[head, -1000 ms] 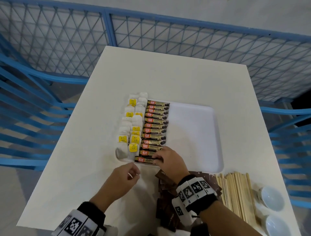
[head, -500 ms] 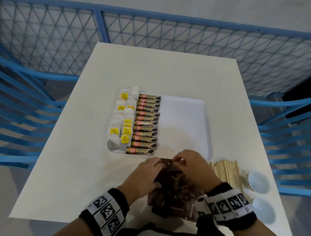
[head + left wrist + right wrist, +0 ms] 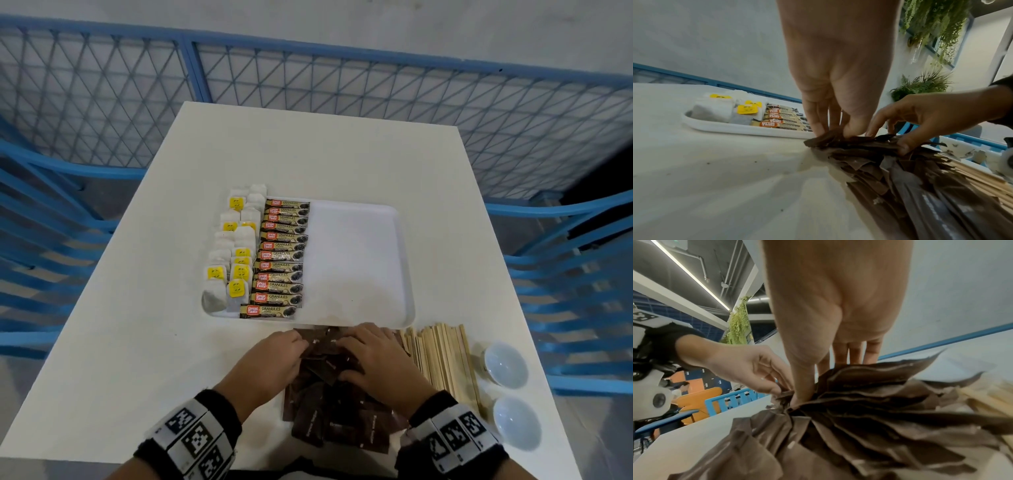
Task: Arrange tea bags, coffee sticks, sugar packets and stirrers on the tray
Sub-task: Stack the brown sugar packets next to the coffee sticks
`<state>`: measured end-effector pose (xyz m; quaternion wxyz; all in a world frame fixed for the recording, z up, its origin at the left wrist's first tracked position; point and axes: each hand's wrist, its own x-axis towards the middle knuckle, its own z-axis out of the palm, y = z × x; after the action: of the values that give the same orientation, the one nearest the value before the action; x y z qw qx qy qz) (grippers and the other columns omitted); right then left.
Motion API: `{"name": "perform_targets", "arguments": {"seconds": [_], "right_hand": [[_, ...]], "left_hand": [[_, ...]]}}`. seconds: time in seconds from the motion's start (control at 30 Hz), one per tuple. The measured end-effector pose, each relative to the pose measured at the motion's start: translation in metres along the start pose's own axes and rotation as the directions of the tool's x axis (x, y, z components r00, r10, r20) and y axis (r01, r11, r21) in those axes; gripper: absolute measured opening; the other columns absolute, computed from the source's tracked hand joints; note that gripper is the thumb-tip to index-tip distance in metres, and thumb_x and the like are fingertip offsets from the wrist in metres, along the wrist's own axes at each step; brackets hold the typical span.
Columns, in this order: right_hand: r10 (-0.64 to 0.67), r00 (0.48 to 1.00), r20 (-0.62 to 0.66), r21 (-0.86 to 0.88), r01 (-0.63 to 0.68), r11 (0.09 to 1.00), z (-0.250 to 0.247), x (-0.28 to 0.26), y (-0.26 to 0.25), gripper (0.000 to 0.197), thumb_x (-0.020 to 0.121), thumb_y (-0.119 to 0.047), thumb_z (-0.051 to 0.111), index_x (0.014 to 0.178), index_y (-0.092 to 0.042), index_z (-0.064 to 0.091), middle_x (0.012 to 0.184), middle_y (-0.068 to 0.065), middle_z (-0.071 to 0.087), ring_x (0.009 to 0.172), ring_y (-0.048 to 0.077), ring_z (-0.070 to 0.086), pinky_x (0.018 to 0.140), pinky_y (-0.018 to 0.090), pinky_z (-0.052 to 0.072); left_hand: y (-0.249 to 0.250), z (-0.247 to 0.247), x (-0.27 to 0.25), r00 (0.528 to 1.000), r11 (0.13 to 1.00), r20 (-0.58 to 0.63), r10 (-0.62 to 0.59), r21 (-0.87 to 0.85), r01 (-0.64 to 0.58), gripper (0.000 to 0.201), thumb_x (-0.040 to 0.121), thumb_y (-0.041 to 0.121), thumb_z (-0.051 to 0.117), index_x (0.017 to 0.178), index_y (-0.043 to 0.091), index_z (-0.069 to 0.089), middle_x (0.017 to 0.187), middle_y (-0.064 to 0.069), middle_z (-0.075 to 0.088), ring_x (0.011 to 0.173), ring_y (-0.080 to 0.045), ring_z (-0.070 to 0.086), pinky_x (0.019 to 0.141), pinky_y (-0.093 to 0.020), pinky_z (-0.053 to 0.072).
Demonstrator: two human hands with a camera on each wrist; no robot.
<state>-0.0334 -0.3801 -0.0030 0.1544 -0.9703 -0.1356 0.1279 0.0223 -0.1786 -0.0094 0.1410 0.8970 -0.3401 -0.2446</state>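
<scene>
Sorting sugar packets (image 3: 337, 394): brown paper sachets in a loose overlapping heap on the table (image 3: 130, 342), just against the near rim of the tray (image 3: 359, 260). Left hand (image 3: 270, 363) at the heap's left edge, fingers (image 3: 816, 116) bunched and pinching packet corners against the thumb. Right hand (image 3: 373, 363) on the heap's right part, thumb (image 3: 802, 382) and fingers pressed down onto upper packets; whether closed round any single one, cannot tell.

Tray status: tea bags (image 3: 233, 253) along its left side, coffee sticks (image 3: 282, 260) in a column just right of them, right half bare. Stirrers (image 3: 442, 359), pale wooden strips, beside the tray's near right corner, touching the heap. Two small white bowls (image 3: 507, 394) further right of the stirrers.

Handling judgement: packets light, thin, limp, edges curling up; likely to slide over one another and fan out. Best taken as a squared stack, pinched across the flat faces near the middle, not by one corner. Fragile only at seams. Risk: stragglers dropping off during transfer to the tray's bare half.
</scene>
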Motion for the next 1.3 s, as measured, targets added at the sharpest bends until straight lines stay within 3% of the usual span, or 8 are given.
{"name": "perform_targets", "arguments": {"seconds": [0.3, 0.47, 0.6, 0.67, 0.8, 0.93, 1.07, 1.3], "right_hand": [[-0.138, 0.988, -0.074, 0.123, 0.146, 0.982, -0.019, 0.007, 0.004, 0.021, 0.089, -0.021, 0.056, 0.107, -0.018, 0.068, 0.102, -0.001, 0.070, 0.094, 0.018, 0.062, 0.083, 0.026, 0.043], [0.086, 0.987, -0.134, 0.518, -0.004, 0.855, -0.034, 0.007, -0.006, 0.016, 0.086, -0.019, 0.065, 0.099, -0.023, 0.072, 0.088, -0.017, 0.063, 0.085, -0.001, 0.058, 0.075, 0.005, 0.041], [0.193, 0.979, -0.062, 0.728, -0.088, 0.680, -0.041, 0.018, -0.030, 0.012, 0.080, -0.016, 0.071, 0.079, -0.026, 0.064, 0.077, -0.009, 0.067, 0.066, -0.002, 0.060, 0.062, 0.008, 0.045], [0.245, 0.967, -0.072, 0.745, -0.111, 0.658, -0.041, 0.025, -0.040, 0.018, 0.078, -0.017, 0.074, 0.074, -0.024, 0.058, 0.071, -0.005, 0.065, 0.055, -0.001, 0.058, 0.056, 0.008, 0.044], [0.257, 0.963, -0.080, 0.684, -0.135, 0.717, -0.033, 0.034, -0.055, 0.016, 0.078, -0.026, 0.074, 0.074, -0.022, 0.058, 0.072, -0.007, 0.063, 0.064, 0.000, 0.056, 0.058, 0.011, 0.044], [0.161, 0.987, 0.017, 0.412, -0.154, 0.898, -0.015, 0.031, -0.056, 0.038, 0.082, -0.048, 0.062, 0.107, -0.019, 0.059, 0.104, -0.004, 0.057, 0.097, 0.011, 0.050, 0.077, 0.016, 0.038], [0.122, 0.973, 0.197, -0.030, -0.118, 0.993, 0.010, 0.025, -0.057, 0.080, 0.076, -0.063, 0.057, 0.139, -0.020, 0.033, 0.140, 0.000, 0.037, 0.128, 0.021, 0.033, 0.108, 0.037, 0.029], [0.149, 0.978, 0.148, -0.164, -0.124, 0.979, 0.018, 0.039, -0.077, 0.059, 0.085, -0.044, 0.057, 0.132, -0.012, 0.040, 0.133, 0.009, 0.042, 0.123, 0.027, 0.039, 0.101, 0.038, 0.036]], "left_hand": [[-0.009, -0.018, -0.015, 0.904, 0.912, -0.335, -0.265, -0.392, 0.122, 0.023, 0.092, 0.011, 0.051, 0.109, 0.016, 0.066, 0.095, 0.004, 0.067, 0.082, -0.008, 0.058, 0.067, -0.006, 0.039], [-0.012, -0.025, -0.016, 0.868, 0.695, -0.217, -0.446, -0.695, 0.184, 0.022, 0.092, 0.008, 0.051, 0.100, 0.021, 0.067, 0.093, 0.007, 0.069, 0.089, -0.010, 0.063, 0.071, -0.013, 0.047], [0.002, -0.038, -0.018, 0.930, 0.434, -0.057, -0.363, -0.893, 0.115, 0.018, 0.095, 0.015, 0.050, 0.093, 0.020, 0.067, 0.086, 0.001, 0.071, 0.083, -0.013, 0.065, 0.077, -0.026, 0.051], [0.004, -0.042, -0.022, 0.961, 0.422, -0.044, -0.272, -0.903, 0.078, 0.017, 0.090, 0.028, 0.057, 0.098, 0.018, 0.068, 0.092, -0.002, 0.072, 0.087, -0.013, 0.067, 0.079, -0.024, 0.052], [-0.009, -0.044, -0.032, 0.972, 0.555, -0.088, -0.218, -0.830, 0.049, 0.025, 0.082, 0.020, 0.070, 0.107, 0.022, 0.067, 0.098, 0.003, 0.073, 0.096, -0.012, 0.067, 0.085, -0.027, 0.053], [-0.023, -0.048, -0.050, 0.942, 0.441, -0.112, -0.317, -0.896, 0.042, 0.022, 0.083, 0.004, 0.067, 0.101, 0.017, 0.070, 0.091, -0.001, 0.074, 0.087, -0.013, 0.068, 0.071, -0.022, 0.054], [-0.038, -0.050, -0.070, 0.930, 0.279, 0.006, -0.366, -0.953, 0.116, 0.023, 0.086, -0.005, 0.057, 0.095, 0.011, 0.070, 0.083, 0.001, 0.074, 0.074, -0.009, 0.069, 0.061, -0.018, 0.052], [-0.051, -0.054, -0.080, 0.917, 0.154, 0.062, -0.394, -0.979, 0.132, 0.018, 0.085, 0.002, 0.056, 0.091, 0.010, 0.072, 0.089, -0.011, 0.072, 0.078, -0.021, 0.068, 0.073, -0.027, 0.056]]}}
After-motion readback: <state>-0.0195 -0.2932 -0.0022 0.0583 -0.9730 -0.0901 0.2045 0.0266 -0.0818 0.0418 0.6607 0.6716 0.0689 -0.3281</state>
